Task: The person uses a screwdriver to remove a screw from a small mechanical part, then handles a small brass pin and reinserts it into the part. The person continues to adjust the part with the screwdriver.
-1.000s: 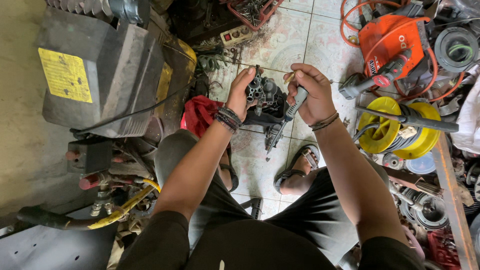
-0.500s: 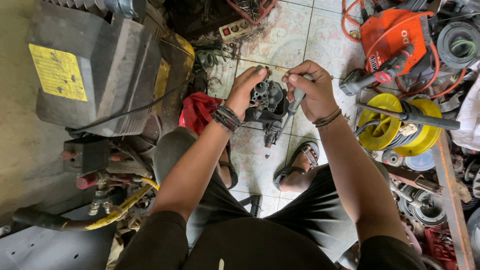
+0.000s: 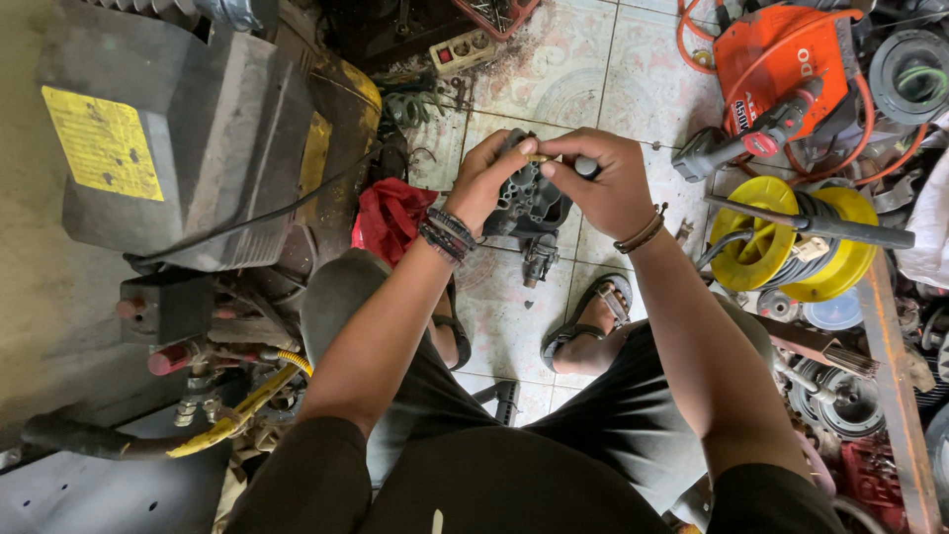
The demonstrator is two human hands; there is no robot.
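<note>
My left hand (image 3: 484, 183) grips a dark grey metal engine part (image 3: 532, 203), about the size of a fist, and holds it up over my knees. My right hand (image 3: 603, 183) is closed around a tool with a dark handle end (image 3: 587, 166), and its fingertips pinch a small brass-coloured piece (image 3: 540, 157) against the top of the part. Both hands touch the part. Dark bead bracelets sit on my left wrist, and a brown band on my right wrist. The tool's tip is hidden by my fingers.
A large grey machine with a yellow label (image 3: 148, 148) stands at left, a red rag (image 3: 395, 218) beside it. At right lie an orange hose reel (image 3: 791, 69), a yellow cable spool (image 3: 791, 247) and several metal parts. The floor is tiled (image 3: 573, 79).
Both hands have come closer together on the part. The tool that pointed down beside the part is now turned up into my right fist, with my fingertips at the part's top.
</note>
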